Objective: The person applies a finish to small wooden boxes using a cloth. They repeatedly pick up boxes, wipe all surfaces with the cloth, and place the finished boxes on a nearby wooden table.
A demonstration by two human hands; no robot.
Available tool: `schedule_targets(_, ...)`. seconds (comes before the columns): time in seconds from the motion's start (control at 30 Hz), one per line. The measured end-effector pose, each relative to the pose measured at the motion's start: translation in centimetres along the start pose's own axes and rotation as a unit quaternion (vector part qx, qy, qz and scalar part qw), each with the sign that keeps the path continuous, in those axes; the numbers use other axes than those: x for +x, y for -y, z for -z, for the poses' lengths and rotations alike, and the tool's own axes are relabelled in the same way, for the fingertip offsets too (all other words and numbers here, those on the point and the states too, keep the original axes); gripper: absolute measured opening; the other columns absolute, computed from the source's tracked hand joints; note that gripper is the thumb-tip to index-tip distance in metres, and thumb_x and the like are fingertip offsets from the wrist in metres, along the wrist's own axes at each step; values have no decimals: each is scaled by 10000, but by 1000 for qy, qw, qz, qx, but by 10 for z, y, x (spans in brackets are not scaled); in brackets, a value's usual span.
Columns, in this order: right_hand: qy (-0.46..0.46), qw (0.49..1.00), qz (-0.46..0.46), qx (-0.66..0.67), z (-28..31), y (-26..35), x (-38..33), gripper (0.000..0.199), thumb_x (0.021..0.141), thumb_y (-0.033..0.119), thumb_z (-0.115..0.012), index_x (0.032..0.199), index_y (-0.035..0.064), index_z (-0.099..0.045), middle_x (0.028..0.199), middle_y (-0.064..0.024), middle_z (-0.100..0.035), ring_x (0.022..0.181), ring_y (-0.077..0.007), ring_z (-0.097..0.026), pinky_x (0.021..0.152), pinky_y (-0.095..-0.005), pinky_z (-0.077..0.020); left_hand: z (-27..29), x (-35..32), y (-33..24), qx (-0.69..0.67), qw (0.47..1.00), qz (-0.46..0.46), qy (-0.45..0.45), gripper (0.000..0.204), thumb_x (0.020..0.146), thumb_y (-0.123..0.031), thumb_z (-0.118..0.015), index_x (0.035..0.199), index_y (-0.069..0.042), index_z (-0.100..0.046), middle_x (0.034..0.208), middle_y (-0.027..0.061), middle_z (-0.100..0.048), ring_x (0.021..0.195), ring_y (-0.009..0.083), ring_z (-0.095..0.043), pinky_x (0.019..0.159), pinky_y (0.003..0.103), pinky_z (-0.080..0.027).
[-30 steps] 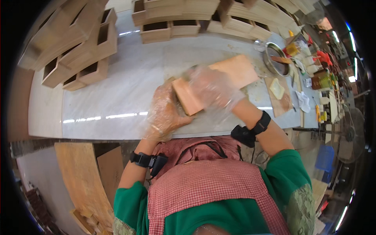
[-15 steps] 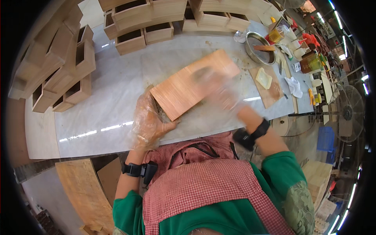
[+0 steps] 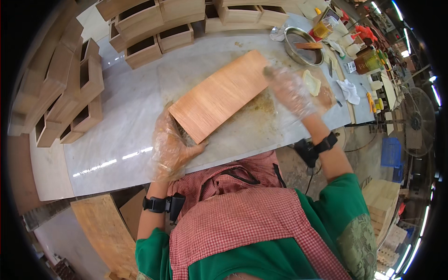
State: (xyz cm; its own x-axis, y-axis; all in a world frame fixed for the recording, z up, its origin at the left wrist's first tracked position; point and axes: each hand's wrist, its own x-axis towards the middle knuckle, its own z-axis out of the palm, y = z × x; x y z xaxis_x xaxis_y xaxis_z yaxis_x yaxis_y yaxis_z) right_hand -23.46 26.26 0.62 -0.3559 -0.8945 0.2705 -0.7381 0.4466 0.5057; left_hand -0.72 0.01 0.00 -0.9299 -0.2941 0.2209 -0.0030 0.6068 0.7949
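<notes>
A long reddish-brown wooden panel (image 3: 219, 95) lies at a slant in front of me, its grain running lengthwise; whether it is one face of a box I cannot tell. My left hand (image 3: 170, 147), in a clear plastic glove, grips its near left end, thumb along the lower corner. At the far right end is my right hand (image 3: 291, 91), also gloved and smeared by motion. Its fingers close on a small dark greenish thing (image 3: 268, 71) at the panel's edge, too blurred to name. Brownish wet stains mark the grey tabletop (image 3: 121, 105) around the panel.
Pale wooden drawers stand stacked at the left (image 3: 91, 77) and the back (image 3: 175, 37). On the right are a metal bowl (image 3: 318, 58) with a wooden piece in it, a shallow cream dish (image 3: 311, 83), a white cloth (image 3: 349, 92) and several bottles. A fan (image 3: 414, 121) stands beyond.
My right hand has moved from the panel's middle to its far right end. The left hand keeps its grip. The whole view has shifted slightly.
</notes>
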Motion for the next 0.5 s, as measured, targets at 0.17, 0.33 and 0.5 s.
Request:
schedule_targets(0.17, 4, 967, 35, 253, 73, 63, 18, 97, 937, 55, -517, 969, 34, -606, 800, -96, -619, 706, -248, -668, 599, -365, -554, -2, 2, -10, -35, 999, 18, 2, 1076, 577, -314, -940, 1450, 9, -399, 1329, 237, -542, 1237, 391, -557, 1070, 465, -470)
schedule_targets(0.33, 213, 904, -110, 355, 83, 31, 29, 307, 1041, 273, -462, 1174, 78, -659, 944, -100, -702, 783, -278, -684, 654, -439, -549, -1, 0, -11, -45, 999, 18, -9, 1032, 598, -314, -933, 1435, -6, -412, 1298, 208, -557, 1199, 358, -585, 1041, 427, -490)
schedule_targets(0.5, 193, 975, -112, -12, 0, -82, -14, 207, 994, 201, -532, 1077, 81, -679, 901, -133, -705, 763, -231, -682, 641, -392, -551, -2, -2, -5, 0, 1000, -23, -8, 1072, 599, -302, -942, 1462, -12, -377, 1316, 187, -547, 1209, 341, -576, 1048, 431, -485)
